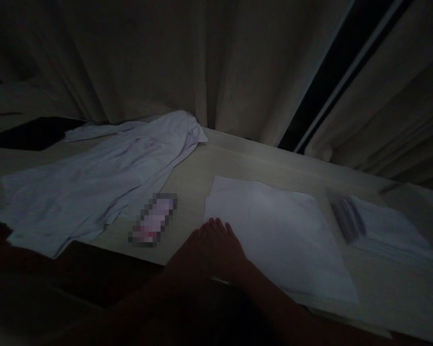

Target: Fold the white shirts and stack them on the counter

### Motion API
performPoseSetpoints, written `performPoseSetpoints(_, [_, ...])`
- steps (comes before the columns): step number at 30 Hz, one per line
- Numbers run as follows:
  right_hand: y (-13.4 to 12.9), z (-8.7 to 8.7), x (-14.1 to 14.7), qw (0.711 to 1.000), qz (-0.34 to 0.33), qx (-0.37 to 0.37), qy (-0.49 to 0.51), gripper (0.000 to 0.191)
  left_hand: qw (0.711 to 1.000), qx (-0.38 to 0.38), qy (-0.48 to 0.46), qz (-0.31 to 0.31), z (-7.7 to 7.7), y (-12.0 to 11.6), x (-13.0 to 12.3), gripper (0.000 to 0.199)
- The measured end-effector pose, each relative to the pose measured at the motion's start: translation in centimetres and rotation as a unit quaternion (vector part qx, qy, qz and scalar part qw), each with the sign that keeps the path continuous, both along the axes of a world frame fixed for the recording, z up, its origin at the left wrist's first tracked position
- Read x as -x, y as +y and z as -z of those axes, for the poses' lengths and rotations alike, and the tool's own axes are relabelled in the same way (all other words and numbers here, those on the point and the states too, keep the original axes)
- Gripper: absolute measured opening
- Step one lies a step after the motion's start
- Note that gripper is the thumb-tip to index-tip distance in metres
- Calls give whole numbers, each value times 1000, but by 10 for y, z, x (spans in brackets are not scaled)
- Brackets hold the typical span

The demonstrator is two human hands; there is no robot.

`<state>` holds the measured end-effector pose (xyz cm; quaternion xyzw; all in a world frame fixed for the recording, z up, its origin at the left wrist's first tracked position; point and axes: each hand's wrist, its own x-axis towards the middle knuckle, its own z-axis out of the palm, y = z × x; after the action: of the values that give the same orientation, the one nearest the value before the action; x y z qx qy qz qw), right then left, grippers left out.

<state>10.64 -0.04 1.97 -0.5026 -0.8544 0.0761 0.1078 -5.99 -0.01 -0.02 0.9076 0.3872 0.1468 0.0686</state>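
Observation:
My right hand (225, 250) lies flat at the left edge of a white cloth (274, 230), its fingers stretched out. Tucked close beside it and partly covered by it is my left hand (185, 257), fingers also extended. Neither hand grips anything that I can see. The cloth is spread flat in a rough rectangle, with a second edge showing at its left side. A white long-sleeved shirt (104, 185) is laid out to the left, its collar toward the back. Between shirt and hands rests a blurred-out phone-shaped object (154, 219).
A folded white stack with a dark striped end (393, 228) sits on the pale table (234, 156) at the right. A flat black item (32, 133) lies at the far left. Curtains (147, 62) hang behind the table, with a dark gap (321, 86) between them. The light is dim.

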Motion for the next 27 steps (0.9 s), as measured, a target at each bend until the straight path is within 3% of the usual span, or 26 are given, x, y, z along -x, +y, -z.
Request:
performPoseSetpoints(6, [-25,-2,-127,994,100,-8,-49,71,997,-52,62,13,-2,-1,6,75])
performPoseSetpoints(11, [-33,12,-247,965,247,9,-91,72,993,-82,87,25,-1,1,5,77])
performPoseSetpoints(14, [-32,11,-286,942,317,34,-107,74,990,-109,89,31,5,3,6,79])
performPoseSetpoints(16, [-32,2,-284,935,337,33,-107,74,987,-122,96,34,8,7,9,79])
performPoseSetpoints(18, [-32,-10,-258,940,327,9,-95,73,984,-132,111,35,7,13,12,76])
performPoseSetpoints(23, [-36,-23,-137,983,176,-52,-25,70,979,-164,117,-29,-11,29,-6,60])
performPoseSetpoints(25, [-36,-18,-95,987,148,-59,2,69,981,-154,122,9,-16,32,-24,57])
performPoseSetpoints(27, [-38,-12,-71,987,149,-58,21,65,982,-136,120,44,-13,33,-40,56])
